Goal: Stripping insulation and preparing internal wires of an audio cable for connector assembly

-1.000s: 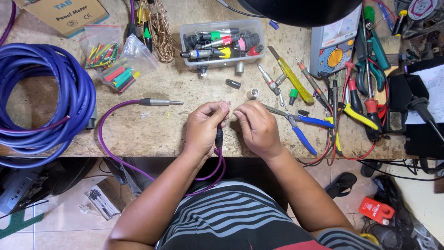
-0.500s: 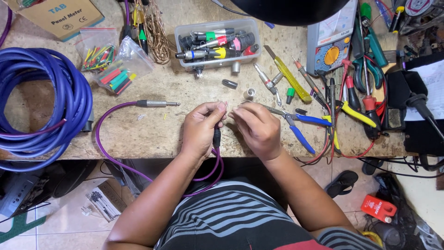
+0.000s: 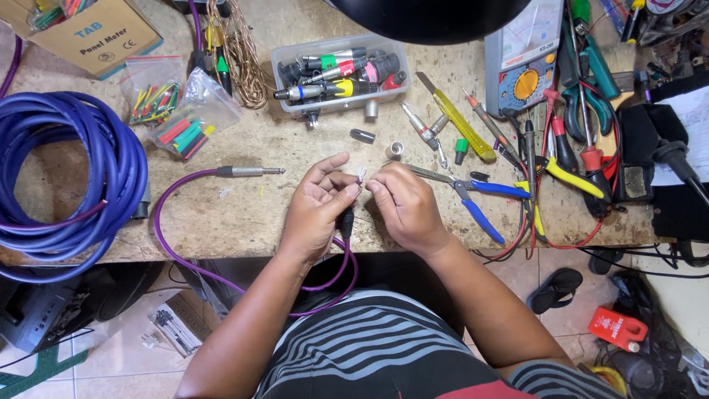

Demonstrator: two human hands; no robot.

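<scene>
Both hands are pinched together at the front edge of the table, working on the stripped end of a purple cable [image 3: 171, 244]. The left hand [image 3: 319, 207] has its grip closed around the cable's black sleeve [image 3: 345, 221], thumb and forefinger holding it just below the bare wire tips [image 3: 361, 174]. The right hand [image 3: 405, 207] is closed too, its fingertips meeting the left's at those tips; what exactly it pinches is too small to tell.

Compared with a second ago, the hands have hardly shifted: the same pinch, the same spot, with the left fingers now spread a little wider above the thumb. The cable loop hanging below the table [image 3: 221, 214] edge and the jack plug [image 3: 249, 171] lying on the table at the cable's far end have not moved. So the fine work on the wire end is still going on, by my reading, with no tool picked up.

Just beside the right hand lie blue-handled pliers [image 3: 473, 199]; a small metal connector shell [image 3: 395, 150] and a dark barrel piece [image 3: 362, 136] rest a little beyond. Farther back stands a clear plastic box of connectors [image 3: 336, 74], and at the far left a coil of blue cable [image 3: 66, 177].
</scene>
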